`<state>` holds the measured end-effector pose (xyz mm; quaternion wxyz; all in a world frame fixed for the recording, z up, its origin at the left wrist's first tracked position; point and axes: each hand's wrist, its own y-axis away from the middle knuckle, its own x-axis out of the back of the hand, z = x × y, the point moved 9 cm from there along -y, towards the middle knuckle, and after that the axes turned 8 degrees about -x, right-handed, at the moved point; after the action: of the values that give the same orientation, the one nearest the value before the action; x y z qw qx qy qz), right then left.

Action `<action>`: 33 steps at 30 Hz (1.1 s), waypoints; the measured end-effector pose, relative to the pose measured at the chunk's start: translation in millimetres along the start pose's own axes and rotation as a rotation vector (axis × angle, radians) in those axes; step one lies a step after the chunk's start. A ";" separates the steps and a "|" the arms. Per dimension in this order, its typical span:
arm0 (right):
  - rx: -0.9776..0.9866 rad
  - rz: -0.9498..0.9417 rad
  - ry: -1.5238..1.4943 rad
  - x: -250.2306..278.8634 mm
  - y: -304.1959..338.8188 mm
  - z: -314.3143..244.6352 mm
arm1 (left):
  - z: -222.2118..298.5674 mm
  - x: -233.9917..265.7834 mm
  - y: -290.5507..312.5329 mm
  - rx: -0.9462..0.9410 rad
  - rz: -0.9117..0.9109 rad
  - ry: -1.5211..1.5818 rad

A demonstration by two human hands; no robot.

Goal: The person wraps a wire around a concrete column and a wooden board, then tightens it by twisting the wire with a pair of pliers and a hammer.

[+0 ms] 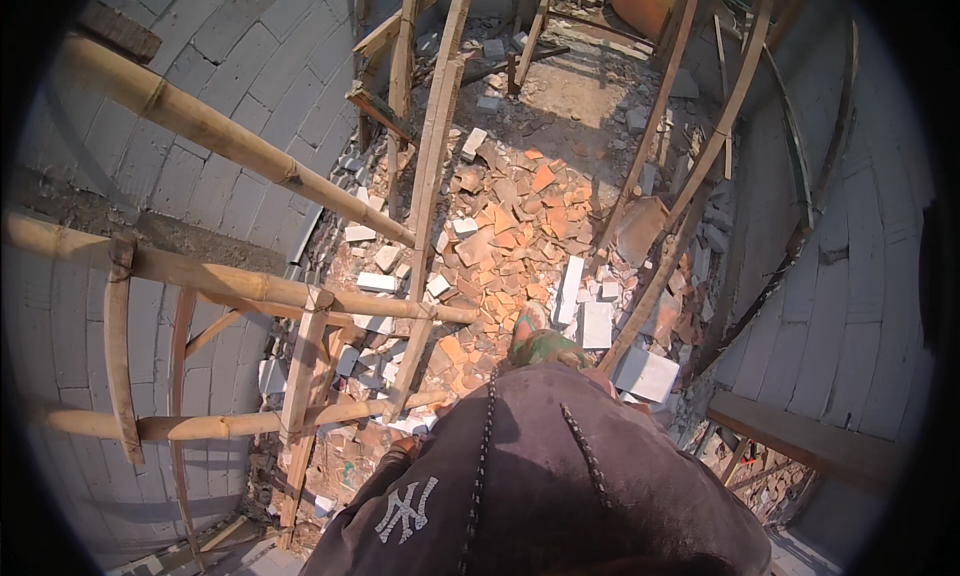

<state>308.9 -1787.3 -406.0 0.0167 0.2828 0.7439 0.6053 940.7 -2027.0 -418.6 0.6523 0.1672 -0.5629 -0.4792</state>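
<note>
The lowest bamboo pole (235, 426) runs sideways over the left edge of the floor (575, 86), its end just beyond the nearer left hand (405, 445), whose opening and hold I cannot tell, the right hand being out of view.

The person stands amid rubble between two grey block walls, the left wall (235, 56) and the right wall (850, 336). A dark top (620, 456) with two speckled cords (485, 426) and a white emblem (407, 509) fills the lower middle. The left hand (404, 444) shows small at the sleeve (385, 471), its fingers too unclear to read; in the view it lies just below the end of the lowest pole (230, 426). Two more bamboo poles (235, 158) reach in from the left, by wooden posts (437, 146). A foot (530, 318) shows beside broken orange tiles (505, 216). White blocks (596, 326) lie to its right. Slanting timbers (725, 131) stand farther right.
</note>
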 end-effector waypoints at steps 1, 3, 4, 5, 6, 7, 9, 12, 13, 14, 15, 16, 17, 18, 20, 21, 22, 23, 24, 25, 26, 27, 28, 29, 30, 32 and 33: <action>-0.020 0.020 -0.067 23.6 1.1 -43.4 | 14.2 18.1 -15.5 0.001 -0.013 0.002; 0.035 0.068 -0.129 60.3 -6.3 -149.7 | 38.6 31.5 -27.5 0.026 -0.029 0.028; 0.026 0.102 -0.213 75.6 -8.9 -172.6 | 50.2 71.9 -46.6 0.004 -0.082 -0.035; 0.118 0.041 -0.240 82.4 -12.7 -223.8 | 58.6 101.0 -60.3 0.071 -0.030 0.391; 0.170 0.027 -0.322 86.1 -14.4 -274.6 | 70.2 129.7 -79.6 0.142 0.032 0.823; 0.226 0.014 -0.401 88.3 -13.1 -325.9 | 88.0 159.6 -103.0 0.210 0.102 1.260; 0.345 -0.016 -0.352 87.0 7.0 -417.2 | 139.8 239.1 -130.7 0.432 0.370 1.466; 0.387 -0.023 -0.363 63.6 29.5 -504.0 | 180.2 332.8 -182.2 0.262 0.421 1.361; 0.373 -0.066 -0.357 50.4 27.6 -521.5 | 185.1 353.4 -209.0 0.164 0.430 1.363; 0.347 -0.137 -0.306 36.5 20.9 -535.2 | 181.5 365.3 -235.0 0.187 0.417 1.336; 0.320 -0.207 -0.255 25.9 14.5 -547.0 | 179.8 374.7 -259.5 0.211 0.364 1.219; 0.299 -0.242 -0.200 17.8 -1.1 -554.7 | 169.5 377.8 -286.3 0.236 0.315 1.099; 0.288 -0.292 -0.138 5.8 -15.5 -568.3 | 148.1 382.2 -313.3 0.264 0.285 0.982; 0.270 -0.256 -0.167 2.6 -20.8 -580.5 | 141.4 387.7 -336.1 0.195 0.222 0.798; 0.200 -0.155 -0.213 9.8 -54.3 -594.5 | 177.4 431.3 -368.6 0.083 0.117 0.519; 0.168 -0.076 -0.208 16.6 -85.1 -587.3 | 194.1 459.5 -380.9 0.005 0.080 0.351; 0.147 -0.043 -0.144 20.6 -109.9 -582.8 | 210.1 486.9 -393.6 -0.071 0.059 0.184; 0.134 -0.030 -0.088 21.1 -128.0 -586.4 | 206.2 506.4 -421.9 -0.198 0.065 -0.053; 0.177 0.067 0.009 32.6 -155.6 -585.0 | 216.8 520.6 -447.8 -0.351 0.059 -0.285; 0.225 0.166 0.125 42.9 -181.3 -589.9 | 233.8 546.2 -470.5 -0.389 0.057 -0.278; 0.264 0.271 0.245 54.2 -204.6 -596.5 | 261.0 580.7 -493.1 -0.426 0.054 -0.265; 0.352 0.300 0.236 48.6 -190.1 -642.2 | 266.1 623.1 -508.0 -0.117 0.072 0.207; 0.430 0.337 0.235 50.7 -159.9 -685.4 | 281.7 655.5 -507.1 0.200 0.085 0.677; 0.521 0.359 0.243 50.0 -109.4 -743.5 | 289.6 685.5 -530.3 0.143 0.068 0.491; 0.413 0.355 0.159 59.1 -115.5 -758.0 | 308.6 711.4 -562.4 0.055 0.028 0.293; 0.475 0.376 0.069 74.5 -118.7 -812.0 | 368.5 757.1 -603.8 0.047 0.113 0.887; 0.510 0.362 0.034 76.8 -117.0 -841.9 | 380.8 776.0 -637.0 -0.074 0.122 0.809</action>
<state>-111.7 -2516.1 -263.6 -0.1752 0.3958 0.8095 0.3967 249.4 -2844.6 -337.7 0.8537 0.2848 -0.2524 -0.3554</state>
